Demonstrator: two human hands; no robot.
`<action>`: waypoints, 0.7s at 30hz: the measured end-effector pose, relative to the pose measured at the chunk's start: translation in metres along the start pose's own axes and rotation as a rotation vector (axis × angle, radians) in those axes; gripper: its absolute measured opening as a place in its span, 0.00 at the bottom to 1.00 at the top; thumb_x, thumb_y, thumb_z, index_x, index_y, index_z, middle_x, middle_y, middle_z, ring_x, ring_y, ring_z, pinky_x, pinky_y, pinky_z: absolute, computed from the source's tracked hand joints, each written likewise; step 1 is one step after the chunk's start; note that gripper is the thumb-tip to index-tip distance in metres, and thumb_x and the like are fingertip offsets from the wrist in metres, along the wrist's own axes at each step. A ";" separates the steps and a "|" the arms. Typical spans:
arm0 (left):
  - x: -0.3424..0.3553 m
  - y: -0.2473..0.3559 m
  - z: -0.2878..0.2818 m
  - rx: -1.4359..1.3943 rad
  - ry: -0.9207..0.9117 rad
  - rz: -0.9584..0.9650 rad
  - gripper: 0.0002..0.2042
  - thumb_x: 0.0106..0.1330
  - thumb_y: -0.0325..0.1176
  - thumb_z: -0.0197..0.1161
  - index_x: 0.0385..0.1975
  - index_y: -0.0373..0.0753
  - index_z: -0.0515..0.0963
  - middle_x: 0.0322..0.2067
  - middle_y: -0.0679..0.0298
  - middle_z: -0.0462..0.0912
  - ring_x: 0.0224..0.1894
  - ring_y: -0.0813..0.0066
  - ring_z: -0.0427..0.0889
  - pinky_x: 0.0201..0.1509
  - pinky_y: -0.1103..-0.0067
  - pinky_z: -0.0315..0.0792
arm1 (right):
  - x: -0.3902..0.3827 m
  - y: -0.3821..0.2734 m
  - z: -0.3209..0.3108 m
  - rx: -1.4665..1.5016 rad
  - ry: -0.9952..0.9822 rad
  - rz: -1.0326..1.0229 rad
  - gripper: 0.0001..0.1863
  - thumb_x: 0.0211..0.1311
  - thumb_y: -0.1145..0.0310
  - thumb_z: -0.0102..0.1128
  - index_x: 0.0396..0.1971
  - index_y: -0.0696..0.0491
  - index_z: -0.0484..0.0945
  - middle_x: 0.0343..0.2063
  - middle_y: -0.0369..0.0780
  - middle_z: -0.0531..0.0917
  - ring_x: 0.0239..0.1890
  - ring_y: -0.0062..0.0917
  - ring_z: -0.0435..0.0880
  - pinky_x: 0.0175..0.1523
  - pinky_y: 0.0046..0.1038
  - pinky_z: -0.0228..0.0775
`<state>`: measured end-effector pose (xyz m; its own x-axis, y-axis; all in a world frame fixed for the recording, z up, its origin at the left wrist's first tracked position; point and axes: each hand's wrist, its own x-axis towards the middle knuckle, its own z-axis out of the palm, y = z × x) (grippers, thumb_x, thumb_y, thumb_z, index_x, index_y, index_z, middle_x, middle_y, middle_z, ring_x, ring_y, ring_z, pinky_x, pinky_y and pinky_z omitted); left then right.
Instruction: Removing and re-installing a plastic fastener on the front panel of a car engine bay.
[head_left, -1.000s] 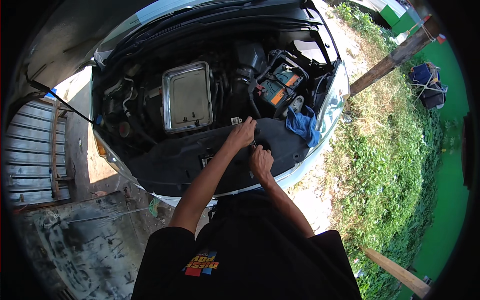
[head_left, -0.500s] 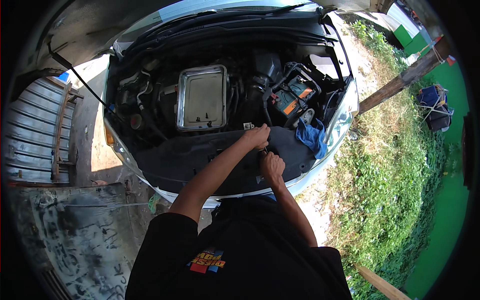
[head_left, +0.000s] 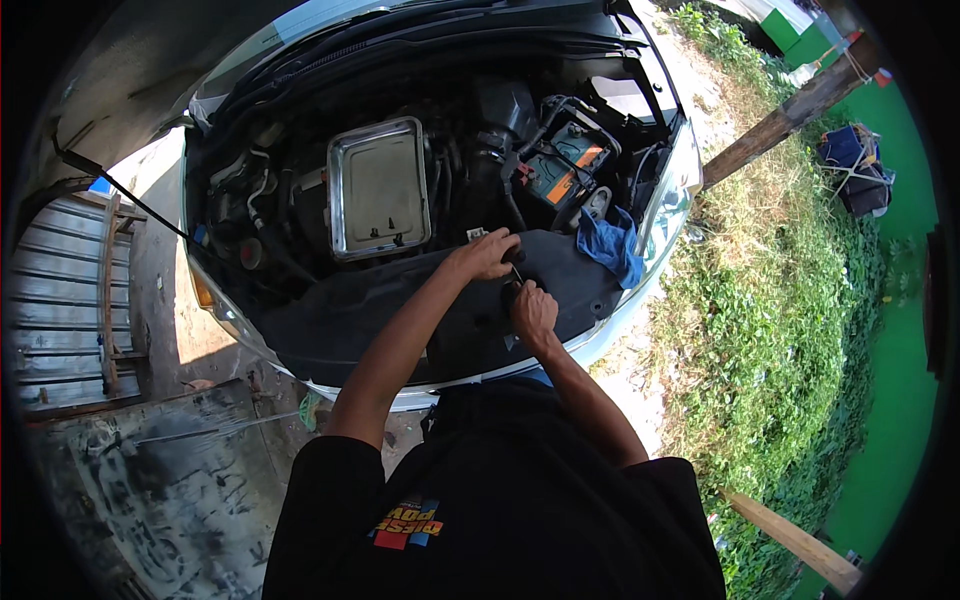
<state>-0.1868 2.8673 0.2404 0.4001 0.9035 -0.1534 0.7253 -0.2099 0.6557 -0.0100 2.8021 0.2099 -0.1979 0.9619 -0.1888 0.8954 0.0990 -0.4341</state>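
Over the black plastic cover [head_left: 390, 325] at the front of an open car engine bay, both my hands work close together. My left hand [head_left: 487, 255] is closed, fingertips pinched around something dark that I cannot make out. Just nearer to me, my right hand [head_left: 535, 312] is wrapped around a thin tool with a slim metal shaft [head_left: 517, 273]; its handle is hidden in the fist. The shaft points up toward my left fingertips. Behind my left hand, a shiny metal tray [head_left: 378, 190] rests on the engine with several small dark pieces in it.
A crumpled blue cloth [head_left: 610, 247] lies at the cover's right end, near the battery [head_left: 567, 170]. A prop rod [head_left: 125, 205] stands at the left. Grass [head_left: 770, 330] and a wooden post [head_left: 780, 125] are to the right, a stained board [head_left: 180, 480] at lower left.
The whole view has shifted and tilted slightly, carrying the car left and up. My hands stay at the same part of the cover, with more of the thin shaft showing between them.
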 end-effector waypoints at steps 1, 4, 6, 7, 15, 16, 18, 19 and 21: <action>0.002 0.000 -0.001 0.014 -0.054 -0.009 0.19 0.60 0.33 0.67 0.49 0.37 0.71 0.46 0.51 0.73 0.51 0.46 0.78 0.54 0.61 0.74 | 0.002 -0.002 -0.001 0.001 0.005 0.003 0.21 0.75 0.54 0.46 0.30 0.57 0.77 0.26 0.52 0.85 0.30 0.49 0.86 0.37 0.47 0.77; 0.009 0.000 0.000 0.090 -0.153 -0.036 0.22 0.60 0.32 0.70 0.52 0.37 0.69 0.49 0.51 0.72 0.53 0.46 0.78 0.55 0.60 0.74 | 0.002 -0.008 0.004 -0.023 0.000 0.033 0.19 0.75 0.58 0.47 0.29 0.55 0.77 0.28 0.51 0.86 0.32 0.45 0.87 0.37 0.43 0.79; 0.013 0.003 0.000 0.151 -0.202 -0.051 0.24 0.59 0.31 0.71 0.53 0.37 0.68 0.51 0.50 0.71 0.53 0.45 0.78 0.55 0.59 0.74 | 0.001 -0.009 0.008 -0.027 0.035 0.058 0.17 0.75 0.59 0.48 0.31 0.55 0.77 0.28 0.49 0.85 0.31 0.44 0.88 0.36 0.41 0.79; 0.014 0.004 -0.001 0.151 -0.216 -0.048 0.23 0.60 0.31 0.71 0.52 0.37 0.67 0.51 0.50 0.71 0.54 0.44 0.78 0.55 0.59 0.73 | 0.001 -0.006 0.009 -0.027 0.034 0.068 0.17 0.75 0.59 0.48 0.31 0.55 0.77 0.28 0.49 0.85 0.31 0.44 0.88 0.36 0.41 0.79; 0.029 0.012 -0.008 0.224 -0.295 -0.004 0.21 0.61 0.31 0.68 0.50 0.35 0.66 0.51 0.50 0.70 0.54 0.41 0.77 0.56 0.55 0.72 | 0.015 0.003 0.016 -0.175 0.007 0.066 0.08 0.71 0.69 0.50 0.33 0.55 0.75 0.27 0.45 0.83 0.30 0.34 0.89 0.32 0.30 0.82; 0.031 0.010 -0.008 0.229 -0.300 0.007 0.21 0.62 0.31 0.68 0.50 0.35 0.66 0.52 0.50 0.70 0.54 0.41 0.76 0.56 0.55 0.72 | 0.015 0.003 0.015 -0.175 0.012 0.072 0.08 0.71 0.69 0.50 0.33 0.55 0.75 0.27 0.45 0.83 0.30 0.34 0.89 0.32 0.30 0.82; 0.034 0.007 -0.008 0.240 -0.303 0.022 0.21 0.62 0.32 0.68 0.50 0.35 0.66 0.52 0.49 0.70 0.55 0.41 0.76 0.56 0.55 0.71 | 0.016 0.003 0.011 -0.134 0.058 0.006 0.12 0.72 0.65 0.51 0.31 0.55 0.76 0.26 0.48 0.84 0.30 0.38 0.89 0.33 0.33 0.81; 0.034 0.006 -0.008 0.226 -0.308 0.017 0.21 0.62 0.32 0.68 0.50 0.35 0.65 0.52 0.49 0.70 0.55 0.41 0.76 0.56 0.56 0.71 | 0.015 0.006 0.005 -0.133 0.065 0.005 0.12 0.72 0.65 0.51 0.31 0.55 0.76 0.26 0.48 0.84 0.30 0.38 0.89 0.33 0.33 0.81; 0.032 0.001 -0.007 0.218 -0.302 0.012 0.22 0.62 0.32 0.68 0.50 0.35 0.65 0.52 0.49 0.70 0.54 0.41 0.76 0.56 0.57 0.71 | 0.016 0.020 -0.017 -0.064 -0.081 -0.114 0.18 0.72 0.57 0.52 0.30 0.57 0.79 0.26 0.51 0.85 0.31 0.45 0.87 0.37 0.42 0.79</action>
<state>-0.1777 2.8985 0.2416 0.5326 0.7566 -0.3793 0.8091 -0.3237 0.4904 0.0109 2.8237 0.2129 -0.3289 0.9200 -0.2133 0.8883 0.2247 -0.4005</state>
